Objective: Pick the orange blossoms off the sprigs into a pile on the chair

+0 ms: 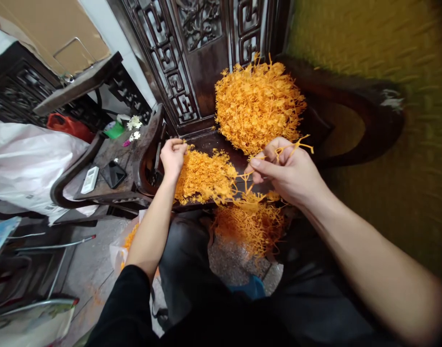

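My right hand (291, 171) is closed on a thin branched orange plastic stem (304, 143), whose forked tip sticks out past the knuckles. At the left edge of a low pile of small orange plastic flower pieces (206, 174) is my left hand (173, 156), its fingers curled together; whatever they pinch is too small to make out. Behind the right hand rises a big round heap of orange plastic flowers (260, 106) on the dark wooden seat. Between my knees hangs a tangle of bare orange stems (249, 226), below the seat's front edge.
A carved wooden chair back (206, 79) stands behind the heap, with a curved armrest (372, 113) on the right. On the left side table lie a black phone (113, 174), a white remote-like device (90, 180) and a green tape roll (114, 129). White plastic bags (29, 159) are farther left.
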The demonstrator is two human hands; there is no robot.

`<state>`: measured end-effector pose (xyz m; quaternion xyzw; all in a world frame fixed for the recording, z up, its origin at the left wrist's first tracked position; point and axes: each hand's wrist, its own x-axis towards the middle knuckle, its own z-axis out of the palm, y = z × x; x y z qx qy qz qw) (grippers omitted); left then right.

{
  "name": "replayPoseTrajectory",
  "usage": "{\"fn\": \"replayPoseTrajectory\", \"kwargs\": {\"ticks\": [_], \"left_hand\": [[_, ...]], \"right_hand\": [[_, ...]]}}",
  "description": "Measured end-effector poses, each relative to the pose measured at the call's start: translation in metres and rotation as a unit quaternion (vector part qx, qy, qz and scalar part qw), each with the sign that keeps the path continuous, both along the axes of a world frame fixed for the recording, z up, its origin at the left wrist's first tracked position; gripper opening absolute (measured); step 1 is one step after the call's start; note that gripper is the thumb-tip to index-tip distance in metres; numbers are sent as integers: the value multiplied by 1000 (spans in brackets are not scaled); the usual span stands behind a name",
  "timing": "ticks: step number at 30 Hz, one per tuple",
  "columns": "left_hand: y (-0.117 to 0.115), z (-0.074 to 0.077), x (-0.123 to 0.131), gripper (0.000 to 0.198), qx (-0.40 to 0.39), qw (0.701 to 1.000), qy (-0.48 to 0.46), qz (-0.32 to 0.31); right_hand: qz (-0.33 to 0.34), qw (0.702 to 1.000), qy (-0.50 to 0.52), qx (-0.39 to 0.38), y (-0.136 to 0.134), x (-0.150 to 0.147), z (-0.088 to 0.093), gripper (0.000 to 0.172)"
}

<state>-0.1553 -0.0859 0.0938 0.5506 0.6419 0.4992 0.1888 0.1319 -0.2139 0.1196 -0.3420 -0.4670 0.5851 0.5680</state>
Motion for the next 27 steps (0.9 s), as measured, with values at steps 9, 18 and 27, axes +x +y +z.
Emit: {"fn": "replayPoseTrajectory", "kwargs": {"ticks": [9,18,27], "left_hand": [[-46,30,37,44,-1,925,145,-351],[-79,53,68,25,18,881,67,-468],[-88,46,81,38,-129,910,-99,-383]], "right_hand": [[1,1000,-18,4,11,8,-8,51],[27,961,-261,85,9,8,-3,38],[80,919,-380,66,4,17,-2,52]]}}
